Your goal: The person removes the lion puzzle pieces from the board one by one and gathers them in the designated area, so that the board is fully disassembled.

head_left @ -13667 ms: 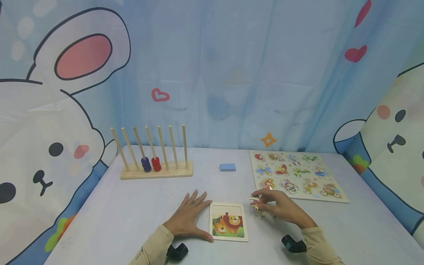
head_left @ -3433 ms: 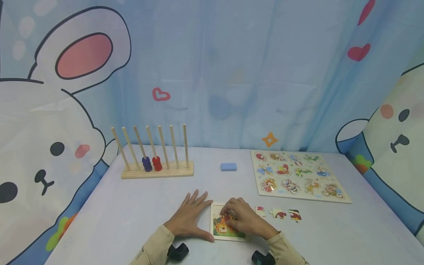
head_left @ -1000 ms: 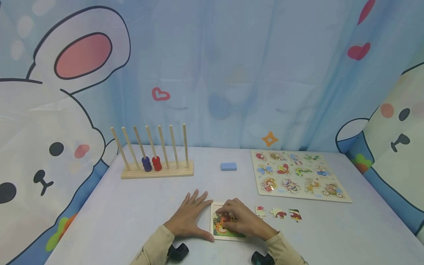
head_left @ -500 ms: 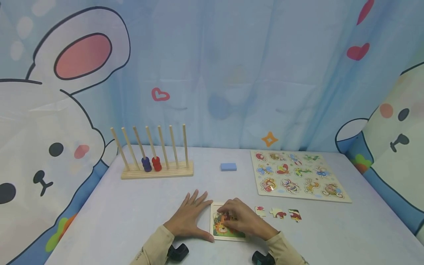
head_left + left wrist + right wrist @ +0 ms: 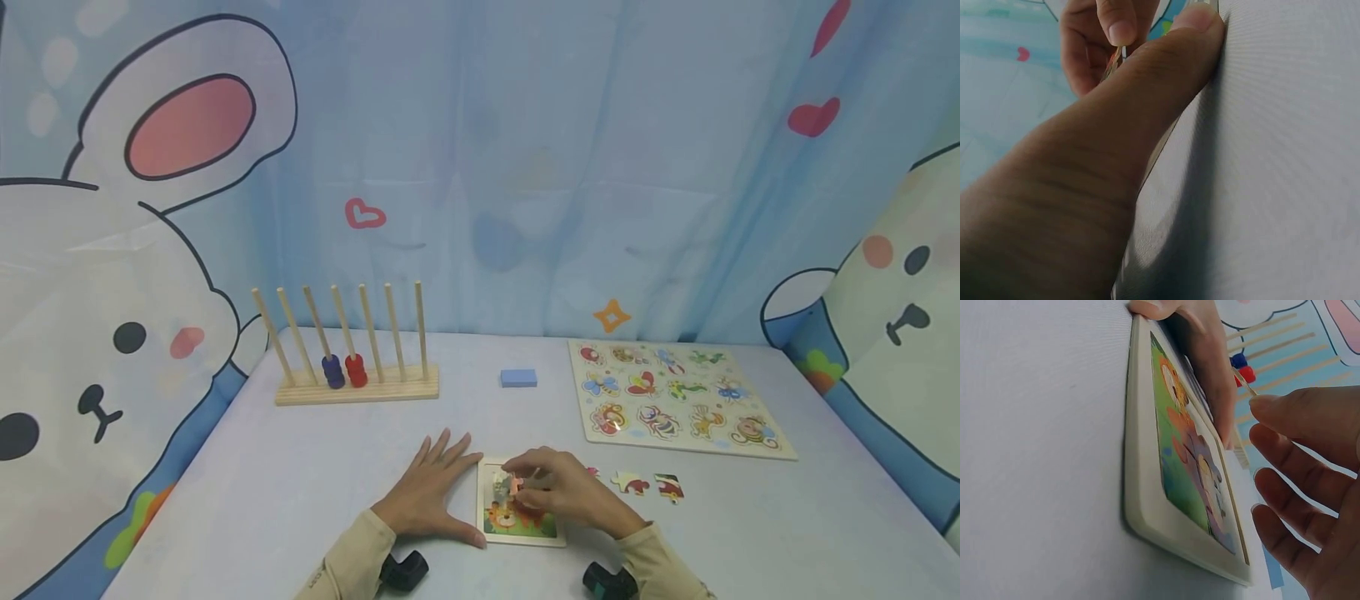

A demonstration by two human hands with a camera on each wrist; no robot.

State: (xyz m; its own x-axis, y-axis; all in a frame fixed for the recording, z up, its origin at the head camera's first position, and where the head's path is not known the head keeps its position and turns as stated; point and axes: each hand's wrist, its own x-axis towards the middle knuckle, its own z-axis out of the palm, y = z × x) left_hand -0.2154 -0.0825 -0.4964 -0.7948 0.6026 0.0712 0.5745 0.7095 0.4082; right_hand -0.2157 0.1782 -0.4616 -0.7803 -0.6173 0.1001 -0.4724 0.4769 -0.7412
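My right hand (image 5: 566, 490) pinches a small jigsaw piece (image 5: 515, 485) between thumb and fingertips, just above the wooden puzzle tray (image 5: 525, 540). The right wrist view shows that piece (image 5: 1245, 383) nearly edge-on, raised off the tray. Inside the tray lies a partly assembled lion picture (image 5: 501, 518); my right hand hides some of it. My left hand (image 5: 431, 498) lies with fingers spread at the tray's left side, its thumb (image 5: 1200, 19) against the near left corner. Loose jigsaw pieces (image 5: 630, 482) lie to the right, one mostly hidden behind my right hand.
A wooden peg stand (image 5: 356, 392) with purple and red beads stands at the back left. Behind the tray is a blue block (image 5: 518, 378). An insect puzzle board (image 5: 678, 400) lies at the back right, with a printed curtain (image 5: 495, 167) behind the table.
Earlier, loose pieces were set down right of the tray. Since half a second ago, my right hand has lifted a jigsaw piece and shifted slightly right. The left hand stays put.
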